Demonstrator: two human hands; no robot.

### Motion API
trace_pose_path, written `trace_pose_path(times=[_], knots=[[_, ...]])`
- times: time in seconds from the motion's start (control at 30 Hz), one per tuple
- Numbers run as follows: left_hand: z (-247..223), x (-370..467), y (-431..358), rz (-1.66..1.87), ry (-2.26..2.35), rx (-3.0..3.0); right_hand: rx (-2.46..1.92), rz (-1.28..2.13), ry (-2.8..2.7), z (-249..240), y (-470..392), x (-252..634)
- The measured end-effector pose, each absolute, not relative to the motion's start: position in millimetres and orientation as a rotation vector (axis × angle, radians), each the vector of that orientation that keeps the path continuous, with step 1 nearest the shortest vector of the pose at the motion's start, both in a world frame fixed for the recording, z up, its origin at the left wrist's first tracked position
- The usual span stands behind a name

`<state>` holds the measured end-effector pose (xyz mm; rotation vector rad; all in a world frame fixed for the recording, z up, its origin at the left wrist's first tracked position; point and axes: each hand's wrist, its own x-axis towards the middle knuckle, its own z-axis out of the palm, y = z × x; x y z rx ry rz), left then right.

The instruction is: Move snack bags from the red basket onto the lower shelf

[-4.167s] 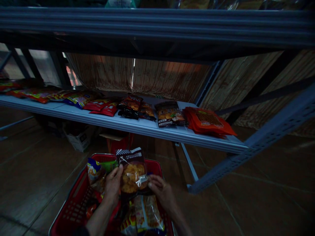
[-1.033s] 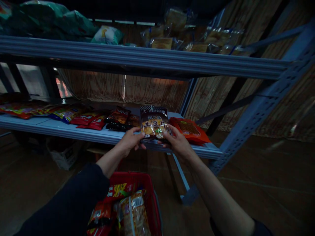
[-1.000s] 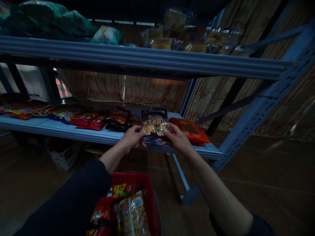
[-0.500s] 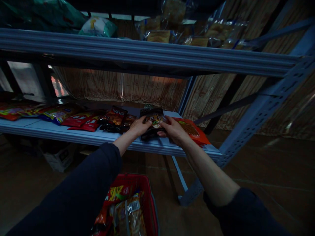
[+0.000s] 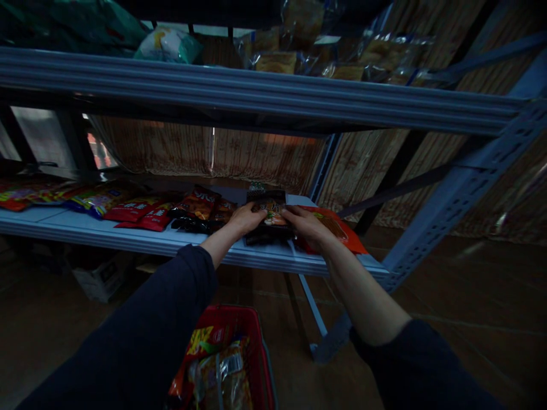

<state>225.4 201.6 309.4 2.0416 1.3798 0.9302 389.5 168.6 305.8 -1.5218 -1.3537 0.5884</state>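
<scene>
A black snack packet (image 5: pixel 273 212) with pale lettering and a food picture lies on the lower shelf (image 5: pixel 192 242). My left hand (image 5: pixel 247 220) grips its left side, thumb on top. At its right edge my right hand (image 5: pixel 305 224) holds it, thumb over the front; the fingers underneath are partly hidden. Another dark packet shows beneath and in front of it. Just right of my right hand lies an orange packet (image 5: pixel 348 236). To the left of my left hand are dark brown snack bags (image 5: pixel 199 205).
Red packets (image 5: pixel 145 213) and colourful bags (image 5: pixel 96 199) line the shelf leftward. A red basket (image 5: pixel 260 341) with several packets stands below on the floor. Overhead runs the upper shelf's blue beam (image 5: pixel 256 97); a slotted upright post (image 5: pixel 461 193) rises at right. A carton (image 5: pixel 100 276) sits under the shelf.
The black packet's front tilts more into view, its lettering showing further right. My right hand has slid slightly right and down along its edge; my left hand has shifted a little right.
</scene>
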Motion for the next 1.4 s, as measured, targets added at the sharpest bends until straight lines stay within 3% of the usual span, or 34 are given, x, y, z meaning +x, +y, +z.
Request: trace_pose_path(times=[0.3,0.77,1.4], knots=[[319,233,216,1.065,1.324,1.991,-1.469,0.716,-1.281,318,177,390],[304,237,229,0.901,1.046,1.803,-1.617,0.643,-1.536,321,186,389],[305,235,228,0.856,1.24,2.163,-1.771,0.092,-1.779,327,189,397]])
